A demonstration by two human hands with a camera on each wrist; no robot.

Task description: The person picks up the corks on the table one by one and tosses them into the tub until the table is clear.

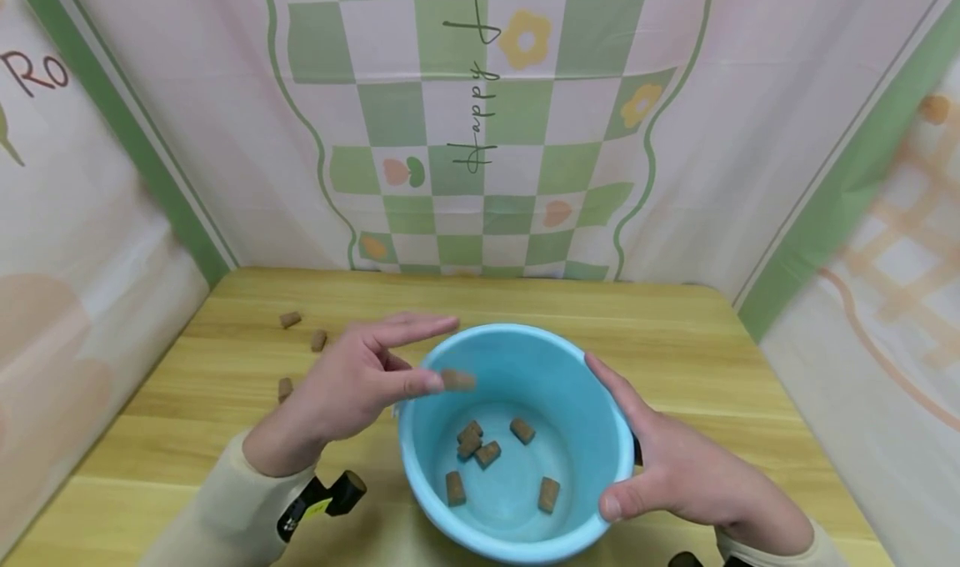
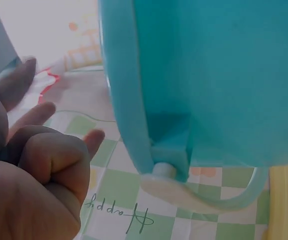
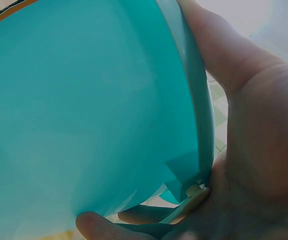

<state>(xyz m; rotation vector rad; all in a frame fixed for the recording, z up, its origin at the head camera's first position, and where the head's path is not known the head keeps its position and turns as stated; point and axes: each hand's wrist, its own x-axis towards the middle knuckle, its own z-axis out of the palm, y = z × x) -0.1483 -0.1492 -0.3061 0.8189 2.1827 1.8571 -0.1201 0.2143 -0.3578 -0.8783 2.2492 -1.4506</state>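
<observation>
A light blue bucket (image 1: 517, 542) stands on the table, with several brown corks (image 1: 549, 494) lying on its bottom. My right hand (image 1: 682, 471) grips the bucket's right side, thumb over the rim and fingers along the outside wall; the right wrist view shows this hand (image 3: 263, 125) close to the handle joint. Over the left rim is my left hand (image 1: 367, 379), thumb and index finger spread apart. Just off its thumb tip, a blurred cork (image 1: 459, 380) hangs in the air inside the bucket opening. The left wrist view shows the hand (image 2: 39, 180) beside the bucket wall (image 2: 223, 85).
Three loose corks lie on the wooden table (image 1: 225, 434) left of the bucket, one cork (image 1: 289, 319) farthest back. A pale handle (image 2: 208, 200) hangs from the bucket's side. Printed cloth (image 1: 480, 133) surrounds the table at the back and sides.
</observation>
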